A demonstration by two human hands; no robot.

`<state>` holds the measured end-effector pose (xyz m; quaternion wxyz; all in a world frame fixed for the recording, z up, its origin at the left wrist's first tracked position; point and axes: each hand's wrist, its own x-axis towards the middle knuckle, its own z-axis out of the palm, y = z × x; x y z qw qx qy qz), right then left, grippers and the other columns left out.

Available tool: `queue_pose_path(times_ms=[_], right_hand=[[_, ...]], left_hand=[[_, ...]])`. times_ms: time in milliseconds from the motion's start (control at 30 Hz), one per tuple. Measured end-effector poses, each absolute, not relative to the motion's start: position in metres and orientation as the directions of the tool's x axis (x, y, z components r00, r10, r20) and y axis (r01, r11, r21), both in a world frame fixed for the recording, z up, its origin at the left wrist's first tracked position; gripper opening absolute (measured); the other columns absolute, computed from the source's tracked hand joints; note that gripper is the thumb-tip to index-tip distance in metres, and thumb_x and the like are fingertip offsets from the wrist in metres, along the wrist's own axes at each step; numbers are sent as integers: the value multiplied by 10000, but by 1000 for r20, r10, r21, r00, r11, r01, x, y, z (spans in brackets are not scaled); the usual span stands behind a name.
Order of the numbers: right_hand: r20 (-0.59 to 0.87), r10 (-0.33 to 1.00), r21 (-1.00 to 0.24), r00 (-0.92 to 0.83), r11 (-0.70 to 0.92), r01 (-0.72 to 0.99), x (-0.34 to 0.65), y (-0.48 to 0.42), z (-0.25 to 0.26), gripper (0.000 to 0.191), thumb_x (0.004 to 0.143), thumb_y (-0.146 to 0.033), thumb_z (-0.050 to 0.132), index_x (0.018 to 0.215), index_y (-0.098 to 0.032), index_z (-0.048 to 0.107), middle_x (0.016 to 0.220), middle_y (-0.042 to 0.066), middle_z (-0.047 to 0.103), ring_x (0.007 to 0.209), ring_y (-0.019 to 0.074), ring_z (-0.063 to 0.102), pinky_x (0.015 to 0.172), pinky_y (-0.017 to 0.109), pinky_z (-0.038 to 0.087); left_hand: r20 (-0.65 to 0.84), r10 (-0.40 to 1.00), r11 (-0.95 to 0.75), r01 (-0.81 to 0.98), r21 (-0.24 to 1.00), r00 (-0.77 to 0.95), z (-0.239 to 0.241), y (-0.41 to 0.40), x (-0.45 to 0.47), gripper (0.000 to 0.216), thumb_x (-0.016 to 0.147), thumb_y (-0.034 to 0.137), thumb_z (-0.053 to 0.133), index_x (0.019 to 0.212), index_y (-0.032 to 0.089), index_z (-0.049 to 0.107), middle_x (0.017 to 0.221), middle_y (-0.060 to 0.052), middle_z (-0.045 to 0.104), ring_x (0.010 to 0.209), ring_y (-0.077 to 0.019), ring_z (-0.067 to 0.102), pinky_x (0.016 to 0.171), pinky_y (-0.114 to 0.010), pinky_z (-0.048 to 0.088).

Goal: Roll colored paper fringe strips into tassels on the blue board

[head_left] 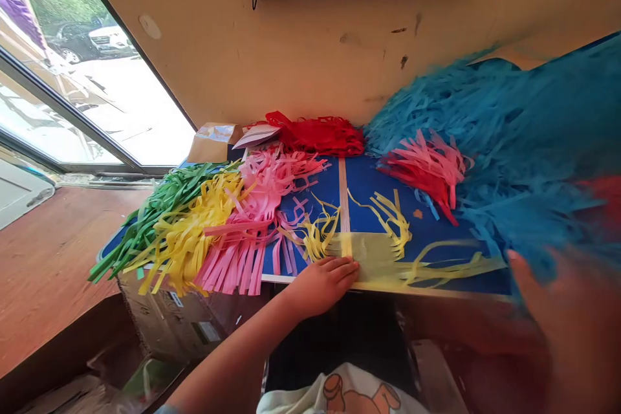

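Observation:
A strip of yellow tissue paper [376, 257] with cut fringes at both ends lies along the near edge of the blue table [320, 184]. Resting on its left part is my left hand [327, 281], fingers laid flat over the paper. My right hand [565, 297] is smeared by motion at the right, beside a large heap of blue tissue fringe [524, 116]. Its thumb side shows near the strip's right end, but the other fingers are too blurred to read. A pink and red fringe bundle [431, 171] lies behind the strip.
Fringe bundles in green [165, 210], yellow [198, 226] and pink [257, 207] cover the table's left side. Red fringe [320, 136] and a brown paper packet [213, 141] sit against the wall. A cardboard box [169, 317] stands below. A window [111, 97] is at left.

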<state>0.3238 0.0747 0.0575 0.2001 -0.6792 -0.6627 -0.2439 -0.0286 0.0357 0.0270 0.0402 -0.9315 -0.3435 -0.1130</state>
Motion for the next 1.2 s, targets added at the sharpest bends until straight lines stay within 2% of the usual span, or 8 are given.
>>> queue_pose_path(times_ms=[67,133,267,367,467,600,800,1200], right_hand=[[709,705,-13,0,13,1000,310,63,64,612,816,-411,466,1319,-73,384,1125,243,563,1048,378,527,775,512,432],[728,621,8,-289,414,910,274,54,61,692,806,-411,492,1388,-118,261,1190,199,541,1097,337,509,846,484,426],[290,528,-174,-799,849,498,189,57,45,701,833,-489,442,1410,-157,222,1410,119,349,1304,239,294,1032,406,308],[59,591,-285,-805,782,554,176,73,36,738,830,-594,369,1403,-142,259,1439,101,298,1329,229,240,1052,393,283],[-46,788,-156,-614,602,783,218,79,32,670,829,-596,357,1343,-167,390,1402,106,365,1300,281,294,1037,470,272],[231,963,107,-141,119,987,283,68,41,630,825,-542,367,1177,-48,538,1192,251,539,1168,417,424,947,645,230],[275,527,-17,-804,839,544,244,56,51,509,815,-390,490,1280,-187,443,1295,97,504,1199,230,446,1010,425,289],[378,476,-206,-794,879,429,229,79,21,208,863,-191,445,985,-199,614,1064,60,654,973,172,581,839,356,390]], left_hand=[[256,626,-763,647,4,737,27,36,-28,276,928,176,367,1143,131,534,1234,-80,566,1141,-204,521,935,-344,449],[275,623,-762,647,6,732,26,36,-28,270,928,185,372,1134,128,538,1226,-74,574,1134,-200,527,933,-344,452],[283,624,-760,650,3,728,26,38,-28,256,915,199,403,1113,125,548,1191,-79,598,1113,-207,543,908,-353,466],[281,621,-763,647,2,732,25,38,-28,254,909,191,406,1108,125,550,1201,-81,591,1119,-204,539,905,-355,465],[296,624,-757,654,1,723,24,37,-28,261,914,173,387,1117,133,546,1215,-65,584,1125,-189,534,911,-344,458],[298,626,-752,659,-11,720,26,35,-25,262,911,175,388,1114,133,549,1196,-60,595,1107,-185,540,892,-323,456],[188,654,-751,659,46,732,40,37,-23,280,868,344,475,1050,153,572,1121,-73,613,1017,-204,558,838,-340,446],[83,819,-571,820,24,568,46,38,3,278,859,400,467,921,157,586,907,-54,595,833,-204,548,669,-323,428]])
